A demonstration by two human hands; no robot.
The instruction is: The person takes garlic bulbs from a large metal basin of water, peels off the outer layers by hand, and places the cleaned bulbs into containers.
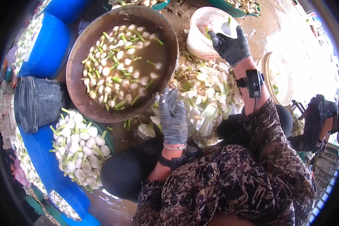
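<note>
My left hand (pixel 173 117), in a grey knit glove, is at the rim of a wide brown basin (pixel 75 81), beside peeled husks. Its fingers are curled together; anything inside them is hidden. My right hand (pixel 232 46), in a dark grey glove, is raised by a white bucket (pixel 199 39). Its thumb stands apart from the fingers. A white garlic bulb (pixel 226 28) with a green stem shows in the gap just beyond, seemingly not gripped. In the basin, trimmed garlic bulbs (pixel 116 69) float in brown water. A heap of husks (pixel 203 94) lies between my arms.
A pile of garlic bulbs (pixel 81 147) fills a green tub at left. Blue tubs (pixel 49 52) and a black bucket (pixel 39 101) stand along the left side. A round pale container (pixel 278 79) is at right. Another person's leg (pixel 312 124) shows at the right edge.
</note>
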